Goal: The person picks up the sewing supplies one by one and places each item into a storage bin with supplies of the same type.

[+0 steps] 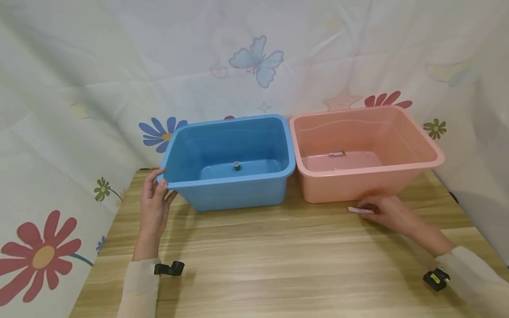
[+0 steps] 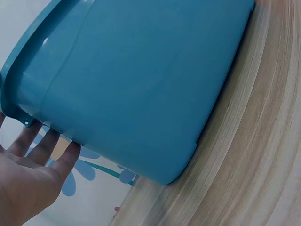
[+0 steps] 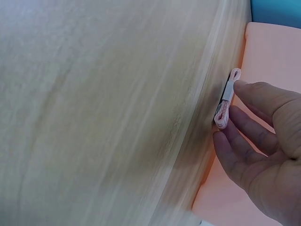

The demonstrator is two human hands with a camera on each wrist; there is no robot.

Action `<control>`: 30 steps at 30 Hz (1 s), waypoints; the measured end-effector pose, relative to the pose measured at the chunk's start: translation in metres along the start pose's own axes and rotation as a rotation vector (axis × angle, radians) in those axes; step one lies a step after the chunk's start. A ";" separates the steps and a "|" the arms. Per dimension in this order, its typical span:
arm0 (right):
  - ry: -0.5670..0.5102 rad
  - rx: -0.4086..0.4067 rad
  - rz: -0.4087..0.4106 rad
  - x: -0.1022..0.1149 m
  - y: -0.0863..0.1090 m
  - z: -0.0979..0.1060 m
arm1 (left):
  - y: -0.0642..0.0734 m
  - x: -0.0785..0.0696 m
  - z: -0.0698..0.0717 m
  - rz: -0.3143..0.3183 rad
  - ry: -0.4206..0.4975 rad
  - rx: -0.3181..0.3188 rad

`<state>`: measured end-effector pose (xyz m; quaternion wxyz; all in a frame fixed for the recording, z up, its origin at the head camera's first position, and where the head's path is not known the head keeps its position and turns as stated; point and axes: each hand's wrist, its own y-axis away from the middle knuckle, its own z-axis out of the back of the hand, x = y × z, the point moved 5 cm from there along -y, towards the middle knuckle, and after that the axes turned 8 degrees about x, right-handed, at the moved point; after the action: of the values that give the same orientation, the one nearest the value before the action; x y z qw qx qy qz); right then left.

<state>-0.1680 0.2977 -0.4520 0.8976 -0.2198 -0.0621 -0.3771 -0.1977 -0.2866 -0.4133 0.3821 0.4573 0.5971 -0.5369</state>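
Observation:
At the front left corner of the blue tub (image 1: 230,194), my left hand (image 1: 154,205) grips the rim, its thumb on top. In the left wrist view, the fingers of the left hand (image 2: 33,174) reach under the rim against the outer wall. My right hand (image 1: 387,212) is low in front of the pink tub (image 1: 350,187). Its thumb and fingers pinch a small folded tape measure (image 3: 225,99), pale pink with a white band round it. The tape measure is close to the tabletop; whether it touches the wood I cannot tell.
A small dark green cylinder (image 1: 237,166) with a grey top is inside the blue tub. Another small banded strip (image 1: 337,154) lies in the pink tub. Both tubs stand side by side on the wooden table (image 1: 254,265), before a patterned curtain (image 1: 191,57).

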 end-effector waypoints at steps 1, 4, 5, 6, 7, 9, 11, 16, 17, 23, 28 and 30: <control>-0.002 0.004 -0.006 0.000 0.000 -0.001 | 0.000 0.000 0.000 0.000 0.001 0.002; -0.004 0.015 -0.028 0.000 0.000 -0.002 | 0.000 0.000 -0.001 -0.001 0.004 0.000; -0.006 0.019 -0.032 -0.001 0.000 -0.002 | 0.000 0.000 -0.001 -0.001 0.004 -0.001; -0.006 0.022 -0.037 0.000 0.000 -0.002 | 0.000 0.000 -0.001 0.000 0.006 -0.002; -0.002 0.024 -0.043 0.000 0.000 -0.002 | 0.000 0.000 -0.001 0.000 0.006 -0.003; 0.006 0.028 -0.048 0.001 0.001 -0.003 | 0.000 0.000 -0.001 0.002 0.006 -0.006; 0.006 0.038 -0.057 0.001 0.001 -0.003 | 0.000 0.000 -0.001 0.003 0.006 -0.007; -0.012 0.067 -0.083 0.001 0.000 -0.005 | 0.000 0.001 0.000 0.003 0.001 -0.009; -0.011 0.072 -0.083 0.001 0.000 -0.006 | 0.000 0.002 0.000 0.002 0.001 -0.011; 0.008 0.070 -0.077 -0.001 0.001 -0.011 | 0.000 0.002 0.000 -0.001 0.010 -0.010; 0.011 0.069 -0.119 -0.001 0.000 -0.010 | -0.001 0.002 0.000 -0.006 0.020 -0.015; 0.008 0.076 -0.134 -0.001 0.000 -0.010 | -0.001 0.002 0.000 -0.008 0.023 -0.016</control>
<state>-0.1688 0.2939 -0.4610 0.8783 -0.1793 -0.0875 -0.4345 -0.1994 -0.2863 -0.4150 0.3768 0.4580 0.6075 -0.5284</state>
